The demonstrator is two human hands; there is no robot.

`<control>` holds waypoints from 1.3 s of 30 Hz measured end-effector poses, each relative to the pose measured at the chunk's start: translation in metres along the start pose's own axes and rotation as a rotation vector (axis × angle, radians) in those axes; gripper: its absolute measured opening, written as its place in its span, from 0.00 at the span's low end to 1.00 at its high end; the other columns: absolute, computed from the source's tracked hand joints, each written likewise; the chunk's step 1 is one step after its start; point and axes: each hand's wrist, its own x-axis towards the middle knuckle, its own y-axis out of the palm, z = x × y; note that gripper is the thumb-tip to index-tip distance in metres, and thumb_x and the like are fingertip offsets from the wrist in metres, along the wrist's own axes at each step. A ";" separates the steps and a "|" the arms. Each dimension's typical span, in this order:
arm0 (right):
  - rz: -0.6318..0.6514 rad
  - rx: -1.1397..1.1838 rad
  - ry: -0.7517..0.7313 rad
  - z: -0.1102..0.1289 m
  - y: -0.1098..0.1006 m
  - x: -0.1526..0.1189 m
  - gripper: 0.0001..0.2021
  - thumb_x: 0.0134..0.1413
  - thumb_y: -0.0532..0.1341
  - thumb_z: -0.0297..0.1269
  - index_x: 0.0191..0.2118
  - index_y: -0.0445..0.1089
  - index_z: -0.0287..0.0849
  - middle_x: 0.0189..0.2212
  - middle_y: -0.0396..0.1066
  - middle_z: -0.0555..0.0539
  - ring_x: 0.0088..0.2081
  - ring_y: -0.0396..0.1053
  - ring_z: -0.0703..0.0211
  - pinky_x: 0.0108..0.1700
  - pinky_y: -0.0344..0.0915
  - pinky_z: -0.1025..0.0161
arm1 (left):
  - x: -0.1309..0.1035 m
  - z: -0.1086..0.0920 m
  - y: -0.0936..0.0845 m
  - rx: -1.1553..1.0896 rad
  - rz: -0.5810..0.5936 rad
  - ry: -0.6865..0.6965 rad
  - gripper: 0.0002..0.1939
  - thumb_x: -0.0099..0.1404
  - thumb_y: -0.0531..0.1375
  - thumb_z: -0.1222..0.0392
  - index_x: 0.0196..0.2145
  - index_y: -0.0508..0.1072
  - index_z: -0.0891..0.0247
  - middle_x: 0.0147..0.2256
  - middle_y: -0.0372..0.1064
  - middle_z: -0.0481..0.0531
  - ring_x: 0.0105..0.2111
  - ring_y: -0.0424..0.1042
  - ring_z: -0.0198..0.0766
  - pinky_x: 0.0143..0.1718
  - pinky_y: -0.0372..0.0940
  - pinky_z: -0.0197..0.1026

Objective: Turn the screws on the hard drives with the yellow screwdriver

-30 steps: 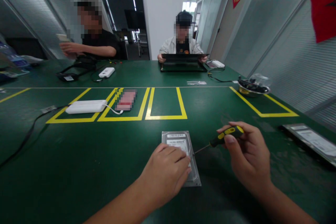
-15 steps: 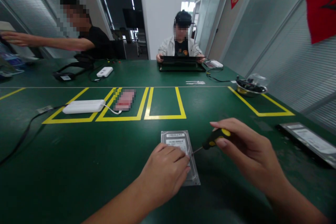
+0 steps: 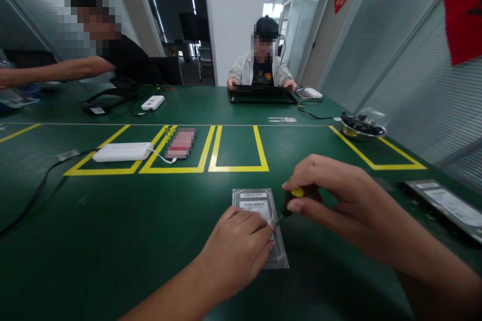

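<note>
A silver hard drive (image 3: 259,210) is lying flat on the green counter (image 3: 113,220), just in front of the person and just short of a row of yellow-taped rectangles (image 3: 237,148). The left hand (image 3: 237,248) is being pressed palm-down on the near half of the drive, fingers spread and flat, nothing gripped in it. The right hand (image 3: 339,200) is being held closed around a black and yellow screwdriver (image 3: 291,200), whose handle is pinched between thumb and fingers; the thin shaft is being angled down and to the left, with the tip touching the drive's right edge beside the left fingertips. To the left, a white box (image 3: 123,152) with a white cable is resting inside one taped rectangle, and a black cable (image 3: 33,195) is trailing across the counter towards the near left edge. At the far right, a metal bowl (image 3: 362,129) holding dark small parts is being kept inside another taped outline, and a second flat drive (image 3: 444,203) is lying near the right edge, well apart from the hands. Across the counter, one person is being seated behind a black flat panel (image 3: 262,95), and another person's arm (image 3: 56,70) is being stretched out to the left.
</note>
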 end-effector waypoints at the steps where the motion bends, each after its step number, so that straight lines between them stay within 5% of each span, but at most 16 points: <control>1: 0.021 -0.013 0.004 0.001 -0.001 0.003 0.04 0.62 0.61 0.39 0.40 0.70 0.46 0.34 0.67 0.52 0.33 0.64 0.67 0.33 0.61 0.67 | 0.000 0.000 0.000 -0.001 -0.002 -0.002 0.10 0.71 0.56 0.59 0.47 0.73 0.59 0.41 0.75 0.50 0.43 0.73 0.46 0.43 0.61 0.51; 9: 0.083 -0.049 0.040 0.008 -0.009 0.005 0.04 0.62 0.59 0.36 0.41 0.69 0.46 0.34 0.70 0.52 0.32 0.65 0.65 0.33 0.62 0.67 | -0.001 0.002 0.000 -0.017 -0.007 0.000 0.11 0.70 0.56 0.60 0.48 0.73 0.59 0.42 0.75 0.51 0.43 0.74 0.46 0.43 0.62 0.51; 21: -0.060 -0.172 0.015 -0.004 -0.014 0.004 0.06 0.57 0.64 0.38 0.40 0.70 0.47 0.32 0.71 0.52 0.31 0.65 0.63 0.31 0.62 0.65 | -0.004 0.003 0.000 -0.063 -0.023 0.006 0.11 0.71 0.55 0.59 0.48 0.73 0.59 0.43 0.75 0.52 0.44 0.74 0.45 0.45 0.62 0.50; 32: -0.046 -0.184 0.036 0.000 -0.005 0.008 0.02 0.58 0.62 0.34 0.35 0.68 0.45 0.32 0.67 0.52 0.32 0.63 0.64 0.31 0.59 0.67 | -0.006 0.003 0.002 -0.071 -0.028 0.004 0.08 0.70 0.56 0.60 0.45 0.72 0.60 0.44 0.75 0.52 0.45 0.73 0.46 0.45 0.62 0.51; 39: -0.064 -0.173 -0.005 0.003 -0.005 0.007 0.06 0.56 0.60 0.30 0.40 0.69 0.46 0.36 0.70 0.51 0.34 0.66 0.62 0.34 0.63 0.65 | -0.005 0.003 0.001 -0.071 -0.027 0.007 0.07 0.70 0.56 0.60 0.43 0.72 0.61 0.43 0.75 0.52 0.45 0.74 0.46 0.46 0.63 0.51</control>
